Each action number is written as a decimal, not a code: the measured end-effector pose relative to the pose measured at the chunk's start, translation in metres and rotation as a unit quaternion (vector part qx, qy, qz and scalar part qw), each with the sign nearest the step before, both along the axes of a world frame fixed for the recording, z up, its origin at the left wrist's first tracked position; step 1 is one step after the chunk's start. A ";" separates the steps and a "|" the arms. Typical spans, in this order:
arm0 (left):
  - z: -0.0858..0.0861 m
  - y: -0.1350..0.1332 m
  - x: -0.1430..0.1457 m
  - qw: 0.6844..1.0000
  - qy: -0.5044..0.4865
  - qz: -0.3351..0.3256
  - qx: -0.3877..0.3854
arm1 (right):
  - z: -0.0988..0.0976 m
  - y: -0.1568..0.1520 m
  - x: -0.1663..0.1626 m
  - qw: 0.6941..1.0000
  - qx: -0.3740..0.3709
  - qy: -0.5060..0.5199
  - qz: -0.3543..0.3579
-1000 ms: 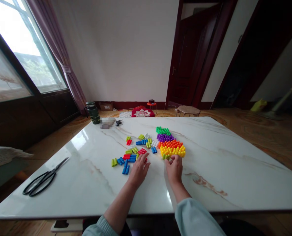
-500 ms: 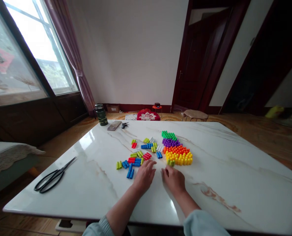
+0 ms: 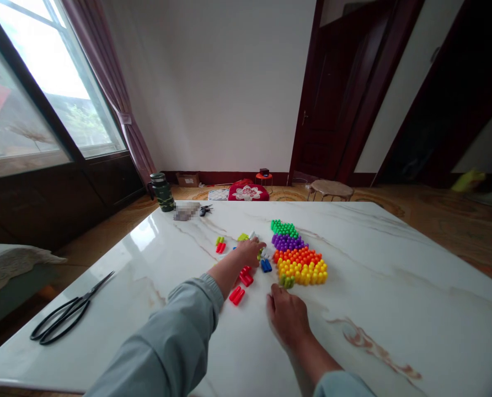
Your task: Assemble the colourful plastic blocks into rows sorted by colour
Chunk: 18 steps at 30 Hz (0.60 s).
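A flat block of joined plastic pegs lies mid-table in bands of green (image 3: 284, 227), purple (image 3: 289, 241), orange (image 3: 298, 256) and yellow (image 3: 306, 272), with a few lime pegs (image 3: 287, 281) at its near edge. Loose pegs lie to its left: red ones (image 3: 238, 295), more red (image 3: 246, 277), blue (image 3: 266, 265), and a lime and red pair (image 3: 220, 244). My left hand (image 3: 249, 252) reaches far out over these loose pegs, fingers curled down onto them; what they hold is hidden. My right hand (image 3: 286, 317) rests palm down on the marble table (image 3: 395, 259), just short of the lime pegs, holding nothing.
Black scissors (image 3: 64, 317) lie near the table's left edge. At the far left corner stand a green camouflage bottle (image 3: 162, 192), a blurred flat object (image 3: 186, 211) and keys (image 3: 204, 209). Beyond the table are a red cushion (image 3: 246, 192) and a small stool (image 3: 329, 189).
My left arm has stretched forward over the loose pegs, covering many of them. My right hand has drawn back slightly from the block. The view has shifted.
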<state>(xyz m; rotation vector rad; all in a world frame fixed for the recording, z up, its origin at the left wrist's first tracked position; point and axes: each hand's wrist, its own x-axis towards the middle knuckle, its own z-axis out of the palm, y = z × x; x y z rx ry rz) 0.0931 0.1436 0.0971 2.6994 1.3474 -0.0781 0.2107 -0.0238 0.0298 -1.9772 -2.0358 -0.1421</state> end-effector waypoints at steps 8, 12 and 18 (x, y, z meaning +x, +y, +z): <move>0.002 0.002 0.019 0.998 0.052 0.041 0.000 | 0.005 -0.001 -0.002 1.000 -0.010 -0.016 0.000; 0.002 -0.004 0.016 0.997 0.022 0.070 0.008 | 0.006 -0.001 -0.002 1.000 -0.011 -0.008 -0.001; 0.012 -0.029 -0.008 0.995 -0.067 0.064 0.041 | 0.005 0.000 -0.002 1.000 -0.007 0.006 -0.007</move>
